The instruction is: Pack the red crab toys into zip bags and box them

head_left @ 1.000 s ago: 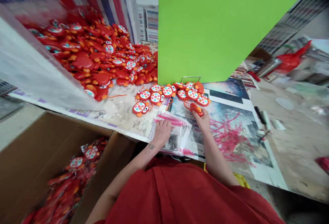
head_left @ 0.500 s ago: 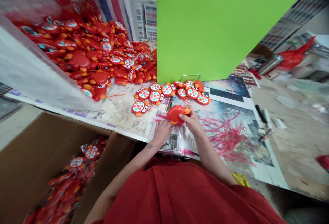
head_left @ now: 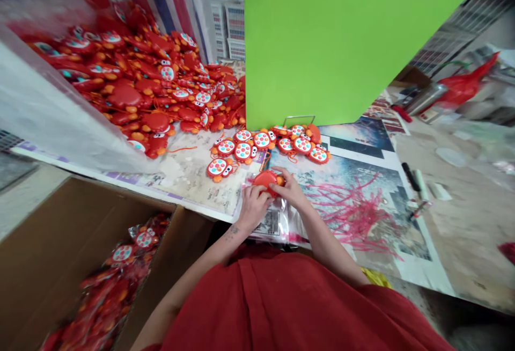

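The red crab toy has come down to the mouth of the clear plastic bag, at centre. The half-curled left hand presses on the bag, holding it steady, while the right hand grips the toy, whose plain red back and orange feet show.

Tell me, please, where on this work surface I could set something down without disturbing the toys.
The mottled sheet is free between the heap of red crab-shaped toys and the plastic bag. The blue print is free between the row of toys and the pink cords. It is crowded around the left hand and right hand.
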A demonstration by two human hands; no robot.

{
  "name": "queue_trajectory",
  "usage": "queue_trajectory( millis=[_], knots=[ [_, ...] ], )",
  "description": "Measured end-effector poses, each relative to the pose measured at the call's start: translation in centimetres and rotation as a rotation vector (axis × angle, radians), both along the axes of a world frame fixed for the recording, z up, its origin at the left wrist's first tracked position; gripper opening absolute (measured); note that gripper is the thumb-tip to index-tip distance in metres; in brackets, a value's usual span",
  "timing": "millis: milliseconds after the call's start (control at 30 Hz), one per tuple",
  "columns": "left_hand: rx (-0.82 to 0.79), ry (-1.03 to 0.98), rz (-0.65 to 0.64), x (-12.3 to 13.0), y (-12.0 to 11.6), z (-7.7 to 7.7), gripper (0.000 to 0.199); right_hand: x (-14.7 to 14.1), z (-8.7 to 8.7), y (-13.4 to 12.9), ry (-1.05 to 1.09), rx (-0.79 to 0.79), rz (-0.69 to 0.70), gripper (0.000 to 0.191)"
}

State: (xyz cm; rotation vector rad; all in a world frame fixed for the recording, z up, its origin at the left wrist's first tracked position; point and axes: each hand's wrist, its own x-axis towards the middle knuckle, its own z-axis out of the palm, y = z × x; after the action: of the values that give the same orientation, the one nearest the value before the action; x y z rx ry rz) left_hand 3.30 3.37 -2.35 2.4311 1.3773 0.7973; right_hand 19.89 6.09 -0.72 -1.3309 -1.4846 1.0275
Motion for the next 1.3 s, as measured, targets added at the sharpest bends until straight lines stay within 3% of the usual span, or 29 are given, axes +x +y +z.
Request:
queue_trajectory(
  millis=[133,267,367,533,733,1000,1300],
  knots=[
    [0.027,-0.066,0.043,-0.1,0.0,0.0,0.019,0.6,0.5,-0.4,-0.160,0.004,0.061,0.029],
    [-0.031,-0.109,0.032,-0.1,0.3,0.0,0.018,2.2,1.2,-1.1,-0.398,0.064,-0.064,0.032],
    [-0.070,-0.144,0.041,-0.1,0.4,0.0,0.016,3.3,1.7,-2.2,-0.482,-0.058,-0.075,0.036],
    [-0.085,-0.191,0.052,0.0,0.4,0.1,0.016,2.6,1.0,-4.2,-0.381,-0.229,0.124,0.039],
    [-0.132,-0.211,0.049,-0.2,0.6,0.1,0.013,1.5,-0.4,-4.5,-0.263,-0.168,0.088,0.045],
    [-0.308,-0.036,-0.005,-1.1,0.8,2.5,0.011,1.2,0.6,-5.0,-0.423,-0.133,0.104,0.057],
    [-0.274,-0.043,0.011,-1.2,0.0,3.4,0.010,-0.9,0.5,-6.3,-0.708,-0.027,-0.171,0.054]
  ],
)
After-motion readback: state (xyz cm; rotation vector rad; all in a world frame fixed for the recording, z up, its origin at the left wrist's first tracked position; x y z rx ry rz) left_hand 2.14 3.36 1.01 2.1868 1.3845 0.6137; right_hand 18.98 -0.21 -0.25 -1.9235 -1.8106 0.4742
